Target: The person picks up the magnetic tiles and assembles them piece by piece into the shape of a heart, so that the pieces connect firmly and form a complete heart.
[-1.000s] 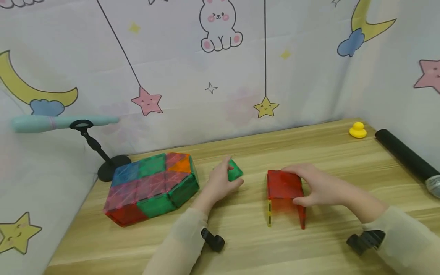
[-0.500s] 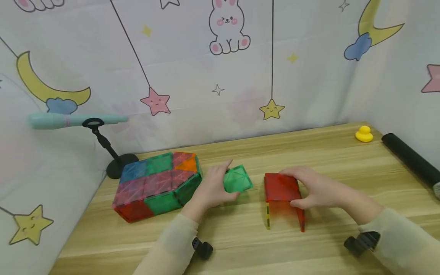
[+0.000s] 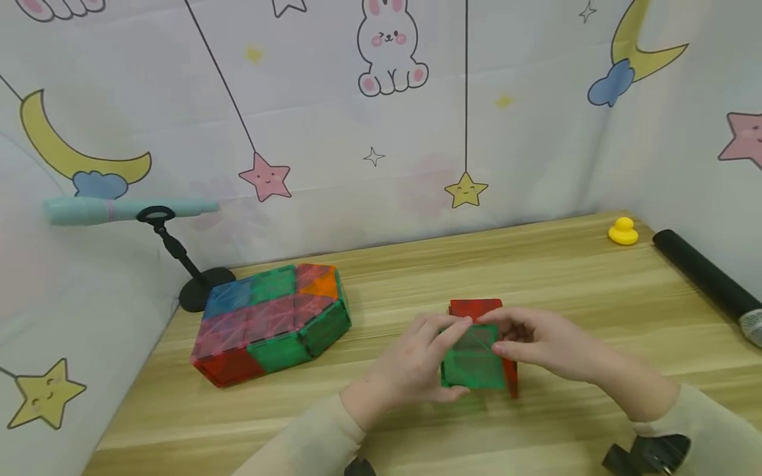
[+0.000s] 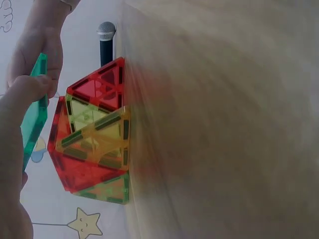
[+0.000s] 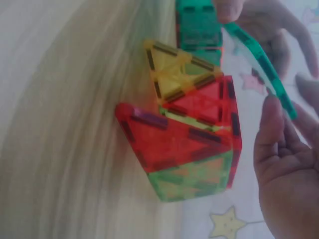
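A green translucent magnetic tile piece (image 3: 476, 370) is held between both hands, above the front of a small red-topped tile structure (image 3: 475, 307). My left hand (image 3: 411, 363) grips its left side, thumb low and fingers along the top. At its upper right corner, the thumb and fingers of my right hand (image 3: 544, 344) pinch it. In the right wrist view the green piece (image 5: 264, 62) looks slightly bent and stands apart from the red top. Triangular red, yellow, orange and green tiles form the sides of the structure (image 4: 94, 134). The green piece partly covers it in the head view.
A larger block of coloured tiles (image 3: 270, 324) lies to the left. Behind it stands a black stand (image 3: 199, 287) bearing a pale teal, bat-like object (image 3: 131, 210). At the right are a yellow rubber duck (image 3: 623, 231) and a black microphone (image 3: 705, 277). A printed curtain (image 3: 321, 119) hangs behind.
My left hand has lifted the green tile piece off the table and carried it right to the red-topped structure. My right hand has moved from that structure onto the green piece.
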Available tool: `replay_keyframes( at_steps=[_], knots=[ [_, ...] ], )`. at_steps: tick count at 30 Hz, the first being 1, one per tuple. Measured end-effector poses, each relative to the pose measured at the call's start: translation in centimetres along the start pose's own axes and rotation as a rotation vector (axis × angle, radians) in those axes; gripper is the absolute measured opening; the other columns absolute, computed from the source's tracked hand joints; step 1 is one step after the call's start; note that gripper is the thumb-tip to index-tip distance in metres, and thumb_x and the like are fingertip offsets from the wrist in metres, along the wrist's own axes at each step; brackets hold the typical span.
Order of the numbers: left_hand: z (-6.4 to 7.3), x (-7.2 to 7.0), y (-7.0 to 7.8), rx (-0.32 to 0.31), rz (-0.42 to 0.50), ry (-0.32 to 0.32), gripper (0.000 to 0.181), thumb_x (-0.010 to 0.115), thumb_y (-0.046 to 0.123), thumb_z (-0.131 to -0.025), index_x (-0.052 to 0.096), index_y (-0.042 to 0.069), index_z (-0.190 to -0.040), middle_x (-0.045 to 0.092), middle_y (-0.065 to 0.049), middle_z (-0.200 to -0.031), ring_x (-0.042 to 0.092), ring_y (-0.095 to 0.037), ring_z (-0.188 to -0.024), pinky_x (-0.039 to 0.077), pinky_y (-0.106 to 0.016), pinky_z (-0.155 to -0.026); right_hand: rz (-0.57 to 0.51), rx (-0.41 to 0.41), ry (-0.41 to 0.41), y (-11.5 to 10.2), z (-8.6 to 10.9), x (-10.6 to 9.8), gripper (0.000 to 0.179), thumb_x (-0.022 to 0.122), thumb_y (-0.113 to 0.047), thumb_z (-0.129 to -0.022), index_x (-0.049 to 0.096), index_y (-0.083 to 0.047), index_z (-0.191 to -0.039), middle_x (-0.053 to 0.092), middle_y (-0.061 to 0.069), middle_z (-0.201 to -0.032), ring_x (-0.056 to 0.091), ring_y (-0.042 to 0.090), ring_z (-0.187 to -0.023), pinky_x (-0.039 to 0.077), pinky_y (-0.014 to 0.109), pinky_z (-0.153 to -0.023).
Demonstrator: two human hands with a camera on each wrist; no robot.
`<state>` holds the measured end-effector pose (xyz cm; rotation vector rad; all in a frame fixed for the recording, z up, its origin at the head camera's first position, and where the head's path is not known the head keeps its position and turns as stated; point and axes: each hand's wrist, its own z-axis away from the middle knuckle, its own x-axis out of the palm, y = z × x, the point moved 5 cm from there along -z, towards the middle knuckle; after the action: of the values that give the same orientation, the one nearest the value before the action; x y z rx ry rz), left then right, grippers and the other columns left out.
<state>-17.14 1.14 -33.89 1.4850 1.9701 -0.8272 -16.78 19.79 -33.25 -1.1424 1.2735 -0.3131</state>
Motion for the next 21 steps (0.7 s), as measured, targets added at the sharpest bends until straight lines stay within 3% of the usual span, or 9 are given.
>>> replay_keyframes(
  at_steps=[3,6,9,11,15,17,18,21],
  knots=[
    [0.0,0.4,0.1,-0.027,0.070,-0.041,0.094,0.081,0.041,-0.069,0.030,-0.003,-0.135,0.046,-0.014,-0.121,0.048,-0.023,-0.108,0.038,-0.026,-0.098,0.017,0.022,0.041,0.2,0.5,0.3,0.026,0.063,-0.021,-0.091,0.060,-0.010,-0.115,0.059,0.000,-0.089,0.055,0.012,-0.075,0.049,0.025,-0.062],
    [0.3,0.8,-0.2,-0.095,0.132,-0.077,0.064,0.079,0.028,-0.076,0.048,-0.001,-0.125,0.051,-0.009,-0.112,0.050,-0.019,-0.102,0.040,-0.020,-0.092,0.065,-0.019,0.065,0.6,1.2,0.4,0.022,0.065,-0.018,-0.090,0.062,-0.013,-0.111,0.060,-0.004,-0.086,0.054,0.009,-0.072,0.048,0.024,-0.059],
    [0.5,1.1,-0.5,-0.145,0.168,-0.099,0.031,0.075,0.013,-0.080,0.063,0.004,-0.108,0.055,-0.004,-0.099,0.052,-0.014,-0.092,0.041,-0.015,-0.084,0.159,-0.155,0.082,0.6,1.7,0.9,0.025,0.069,-0.012,-0.085,0.063,-0.015,-0.109,0.060,-0.008,-0.089,0.054,0.004,-0.071,0.048,0.022,-0.059],
    [0.5,1.3,-0.6,-0.145,0.174,-0.105,0.020,0.072,0.006,-0.081,0.065,0.007,-0.100,0.057,-0.002,-0.094,0.053,-0.013,-0.087,0.041,-0.014,-0.081,0.249,-0.281,0.124,0.4,2.0,1.3,0.028,0.072,-0.007,-0.081,0.063,-0.015,-0.106,0.059,-0.008,-0.092,0.055,0.001,-0.070,0.048,0.018,-0.059],
    [0.5,1.4,-0.8,-0.136,0.150,-0.089,0.025,0.075,0.006,-0.079,0.064,0.007,-0.101,0.056,-0.004,-0.096,0.052,-0.014,-0.087,0.042,-0.016,-0.080,0.420,-0.484,0.245,0.1,2.3,2.1,0.017,0.064,-0.025,-0.089,0.064,-0.011,-0.100,0.054,-0.003,-0.094,0.053,0.001,-0.069,0.044,0.010,-0.059],
    [0.5,1.5,-1.2,-0.176,0.141,-0.104,0.036,0.077,0.014,-0.078,0.061,0.006,-0.110,0.055,-0.007,-0.105,0.052,-0.018,-0.096,0.042,-0.022,-0.086,0.502,-0.521,0.317,0.1,2.4,2.2,0.029,0.051,-0.036,-0.093,0.064,-0.010,-0.098,0.051,0.001,-0.094,0.049,0.003,-0.069,0.041,0.008,-0.058],
    [0.5,1.6,-1.5,-0.212,0.145,-0.132,0.044,0.078,0.018,-0.078,0.059,0.006,-0.116,0.054,-0.009,-0.113,0.051,-0.020,-0.103,0.042,-0.026,-0.090,0.534,-0.523,0.345,0.2,2.4,2.2,0.036,0.045,-0.040,-0.094,0.063,-0.009,-0.099,0.049,0.002,-0.094,0.047,0.004,-0.068,0.039,0.008,-0.057],
    [0.9,2.3,-2.5,-0.340,0.176,-0.278,0.065,0.076,0.032,-0.079,0.049,0.006,-0.133,0.043,-0.011,-0.136,0.040,-0.026,-0.125,0.036,-0.039,-0.101,0.605,-0.469,0.399,0.5,2.3,2.0,0.041,0.043,-0.044,-0.093,0.060,-0.008,-0.102,0.046,0.005,-0.096,0.044,0.006,-0.068,0.037,0.007,-0.056]
  ],
)
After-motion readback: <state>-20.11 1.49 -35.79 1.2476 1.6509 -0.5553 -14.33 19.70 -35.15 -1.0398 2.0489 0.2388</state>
